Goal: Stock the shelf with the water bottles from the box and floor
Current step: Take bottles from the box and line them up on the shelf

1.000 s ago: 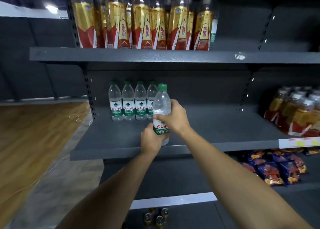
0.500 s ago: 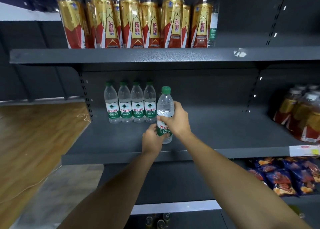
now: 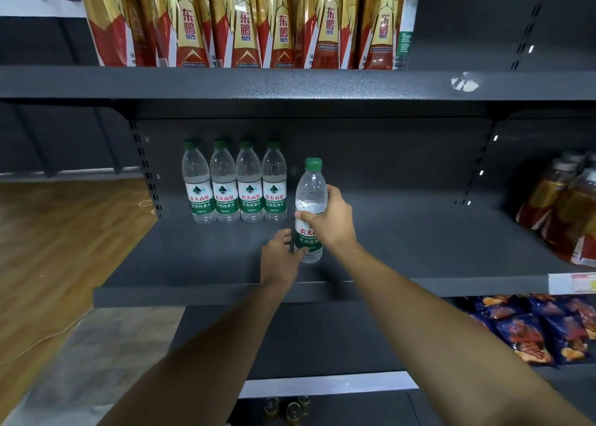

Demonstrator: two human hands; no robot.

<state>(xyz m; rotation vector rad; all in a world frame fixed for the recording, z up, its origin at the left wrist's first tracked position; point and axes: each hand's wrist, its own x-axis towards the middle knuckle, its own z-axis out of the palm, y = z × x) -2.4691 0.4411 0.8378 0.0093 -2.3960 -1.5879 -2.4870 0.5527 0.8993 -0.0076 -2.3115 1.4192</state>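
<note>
A clear plastic water bottle with a green cap [image 3: 310,193] is held upright by the right hand [image 3: 332,222], grip wrapped round its middle, low at the dark grey metal shelf [image 3: 419,248]. The left hand [image 3: 279,258] is laid against its label, grip slack. If it is released tilted, the row of 4 matching bottles [image 3: 235,193] could be toppled. 5 bottles are counted: 4 shelved, 1 held.

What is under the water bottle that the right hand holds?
Only the grey shelf board lies under the bottle. The left hand hides part of its base, so contact with the board cannot be confirmed; the right hand grips its middle.
</note>
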